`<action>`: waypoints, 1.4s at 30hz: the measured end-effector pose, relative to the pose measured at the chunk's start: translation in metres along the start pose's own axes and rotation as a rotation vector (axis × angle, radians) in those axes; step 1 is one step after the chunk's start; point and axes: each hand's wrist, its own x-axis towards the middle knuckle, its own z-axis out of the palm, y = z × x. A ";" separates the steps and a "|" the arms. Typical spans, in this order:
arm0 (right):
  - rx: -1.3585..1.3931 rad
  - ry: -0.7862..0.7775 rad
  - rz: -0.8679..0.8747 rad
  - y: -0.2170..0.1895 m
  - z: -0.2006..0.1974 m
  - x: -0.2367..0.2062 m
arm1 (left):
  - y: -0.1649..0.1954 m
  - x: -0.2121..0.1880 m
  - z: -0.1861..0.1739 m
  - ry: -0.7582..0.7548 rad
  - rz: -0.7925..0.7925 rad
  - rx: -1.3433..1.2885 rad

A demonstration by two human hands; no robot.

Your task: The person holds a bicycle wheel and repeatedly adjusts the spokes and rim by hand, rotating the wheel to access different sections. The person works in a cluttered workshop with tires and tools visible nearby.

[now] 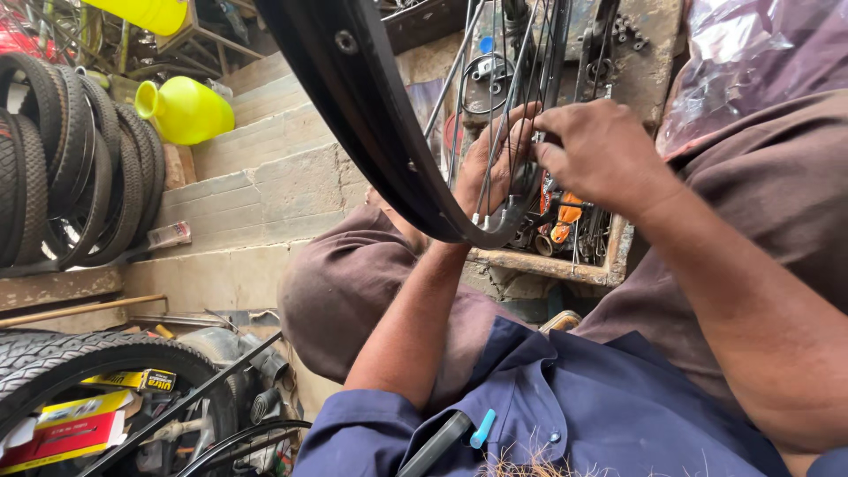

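We hold our left hand [496, 163] raised behind the spokes [503, 106] of the black bicycle wheel [371, 115], fingers curled around several near the rim. Our right hand [601, 155] reaches in from the right, fingers pinched shut on a spoke, forearm angled down across our knee

Dark blue sleeves [565, 415] are worn rolled up, well below the hands. Brown trousers [353, 291] are worn. Both forearms are left bare.

Black wheel rim [380, 132], silver spokes [495, 97], yellow jug [185, 110].
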 end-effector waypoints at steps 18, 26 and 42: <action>0.075 -0.037 0.286 -0.010 -0.100 0.011 | 0.004 0.001 -0.003 -0.113 -0.069 0.262; 0.004 -0.022 0.055 0.033 -0.058 0.040 | 0.059 0.004 0.019 -0.104 -0.116 0.566; 0.265 0.029 -0.153 0.009 -0.042 0.049 | 0.147 -0.007 0.042 -0.318 -0.410 0.362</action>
